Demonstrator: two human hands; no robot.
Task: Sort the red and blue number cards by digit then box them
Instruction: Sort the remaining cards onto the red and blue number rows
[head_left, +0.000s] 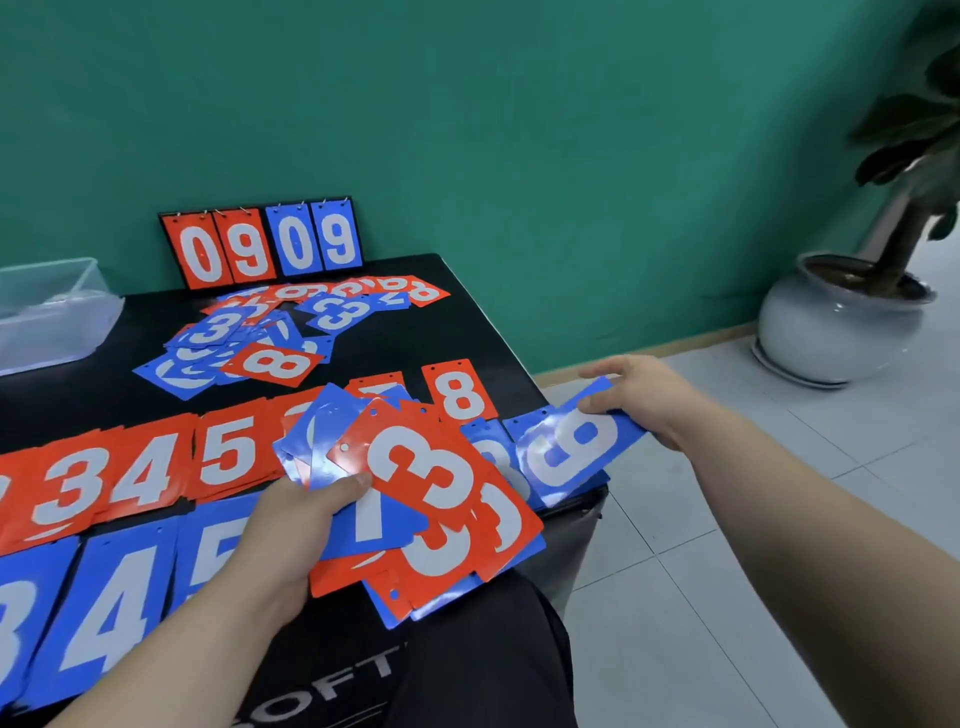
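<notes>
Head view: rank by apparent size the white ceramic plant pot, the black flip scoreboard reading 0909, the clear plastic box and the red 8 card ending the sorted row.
Largest, too alike to rank: white ceramic plant pot and black flip scoreboard.
Then clear plastic box, partly out of frame.
Smallest: red 8 card, though nearer.

I read bright, even indoor light with faint shadows. White glare streaks the glossy blue 9 card (571, 447). Focus is soft overall, and the edges bow.
</notes>
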